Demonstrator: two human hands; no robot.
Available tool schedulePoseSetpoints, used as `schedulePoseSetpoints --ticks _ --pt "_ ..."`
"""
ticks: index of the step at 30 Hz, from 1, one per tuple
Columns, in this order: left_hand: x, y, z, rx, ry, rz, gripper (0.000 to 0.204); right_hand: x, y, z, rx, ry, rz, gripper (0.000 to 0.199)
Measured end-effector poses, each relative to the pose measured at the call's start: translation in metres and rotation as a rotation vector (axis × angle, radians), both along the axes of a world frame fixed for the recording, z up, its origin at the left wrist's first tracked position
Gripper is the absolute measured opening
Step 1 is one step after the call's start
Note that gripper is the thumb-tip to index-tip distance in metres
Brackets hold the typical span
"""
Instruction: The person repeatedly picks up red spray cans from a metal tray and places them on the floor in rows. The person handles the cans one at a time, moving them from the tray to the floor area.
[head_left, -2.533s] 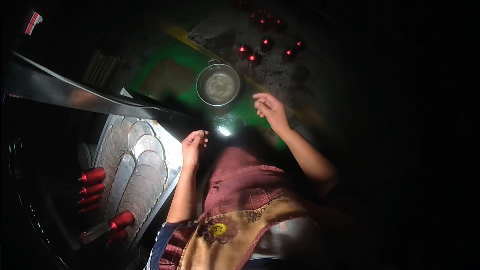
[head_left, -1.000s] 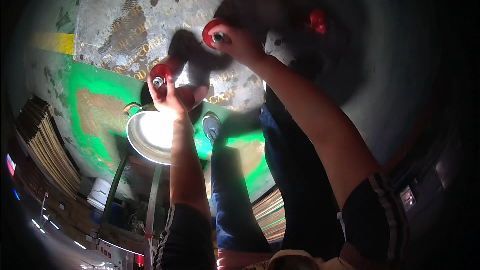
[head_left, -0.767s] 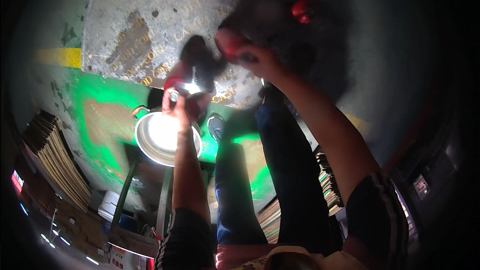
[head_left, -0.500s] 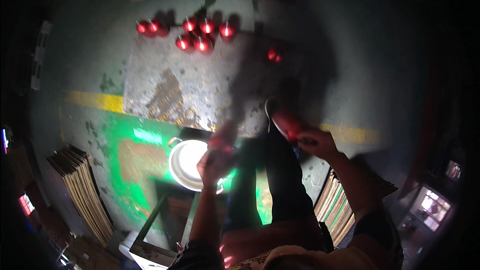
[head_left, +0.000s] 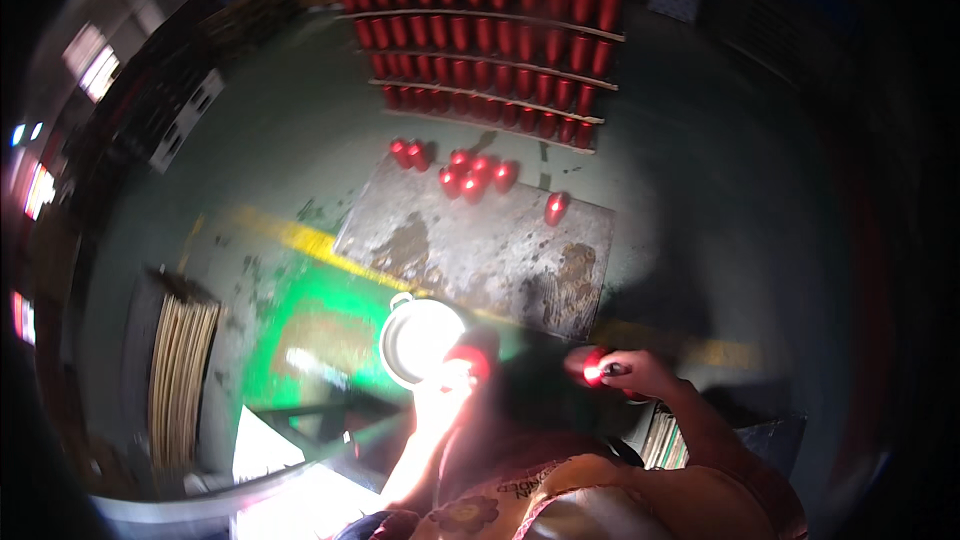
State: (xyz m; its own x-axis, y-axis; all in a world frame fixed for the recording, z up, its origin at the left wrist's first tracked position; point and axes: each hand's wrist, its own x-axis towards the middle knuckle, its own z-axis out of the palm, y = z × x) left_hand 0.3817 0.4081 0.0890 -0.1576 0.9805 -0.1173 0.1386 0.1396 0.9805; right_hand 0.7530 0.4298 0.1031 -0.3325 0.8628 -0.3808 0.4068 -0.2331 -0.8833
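My left hand [head_left: 452,387] is closed around a red cylindrical piece [head_left: 468,360], held just beside a round metal bowl [head_left: 420,338] on the floor. My right hand [head_left: 630,373] grips a second red cylinder [head_left: 593,368] out to the right. The hands are blurred and brightly lit. Ahead on a worn grey metal sheet [head_left: 480,245] stand several more red cylinders [head_left: 472,175]. Beyond that, a low rack [head_left: 480,30] holds rows of the same red cylinders.
The floor has a green painted patch [head_left: 320,325] and a yellow line [head_left: 290,235]. A stack of thin flat boards [head_left: 180,375] lies at the left. A bright metal machine edge [head_left: 270,485] crosses the lower left. Another stack of sheets [head_left: 665,435] sits by my right arm.
The view has swung up from the floor toward the rack. Both hands have drawn back toward my body, each with a red cylinder picked from the metal sheet.
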Motion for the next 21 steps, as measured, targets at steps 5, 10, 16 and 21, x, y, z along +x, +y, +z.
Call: schedulePoseSetpoints --ticks 5,10,16,21 --pt "0.002 -0.168 0.057 -0.120 -0.089 0.240 0.018 -0.028 -0.077 0.013 0.363 0.167 0.345 0.026" --pt "-0.007 -0.333 0.093 -0.167 0.135 0.395 0.019 -0.086 -0.155 0.039 0.135 0.199 0.511 0.030" --pt "-0.073 -0.493 0.148 -0.069 0.074 0.564 0.024 -0.187 -0.240 0.059 -0.027 0.140 0.693 0.026" --pt "-0.141 -0.625 0.237 -0.112 -0.216 0.934 0.024 -0.264 -0.262 0.132 0.012 0.210 0.853 0.024"
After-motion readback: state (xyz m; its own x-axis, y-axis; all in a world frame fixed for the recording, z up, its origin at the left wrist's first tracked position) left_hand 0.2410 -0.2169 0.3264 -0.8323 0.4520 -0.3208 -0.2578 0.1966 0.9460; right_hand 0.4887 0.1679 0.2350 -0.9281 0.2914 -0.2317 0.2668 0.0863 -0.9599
